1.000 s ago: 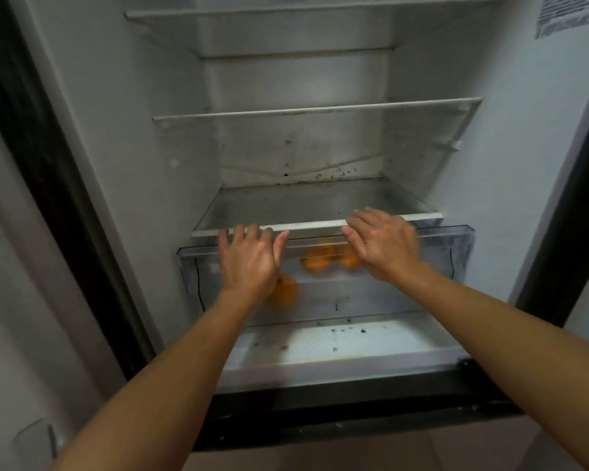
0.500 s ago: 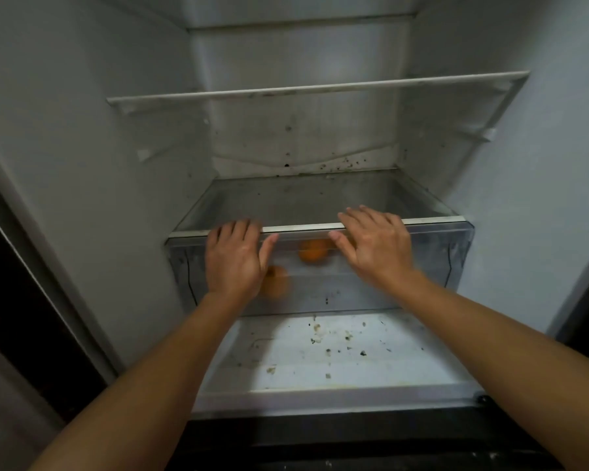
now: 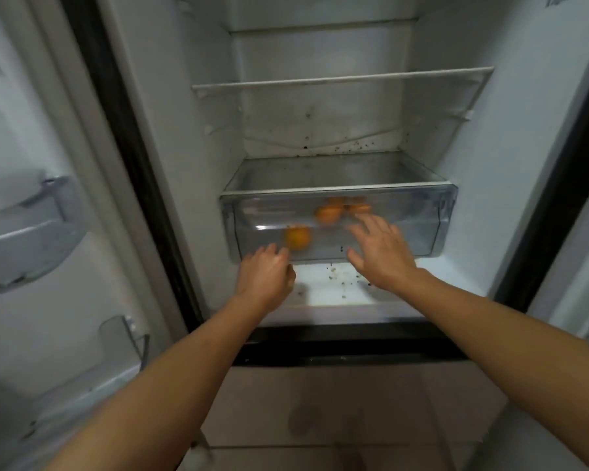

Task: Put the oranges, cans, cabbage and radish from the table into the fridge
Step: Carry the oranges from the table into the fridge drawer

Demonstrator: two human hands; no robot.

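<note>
From the head camera, the left hand [image 3: 265, 271] is low in front of the open fridge [image 3: 524, 164], its fingers curled loosely inward and holding nothing; its knuckles sit at the bottom front edge of the clear drawer [image 3: 405, 232], though whether they touch it cannot be told. The right hand [image 3: 380, 254] is to the right of the left one, fingers spread wide and palm toward the drawer front, empty; it is blurred, and contact with the plastic cannot be judged.

The oranges lie inside the drawer, seen through its front. One orange [image 3: 297, 236] is just above and to the right of the left hand's knuckles. A second orange [image 3: 327, 214] is above and to the left of the right hand's fingertips, and a third orange [image 3: 358, 207] lies right above those fingertips, partly blurred.

A glass shelf [image 3: 334, 173] covers the drawer above both hands, with a higher shelf [image 3: 340, 79] further up. Dark crumbs [image 3: 334, 273] speckle the white floor between the two hands. The door bins [image 3: 28, 232] hang far to the left of the left hand.
</note>
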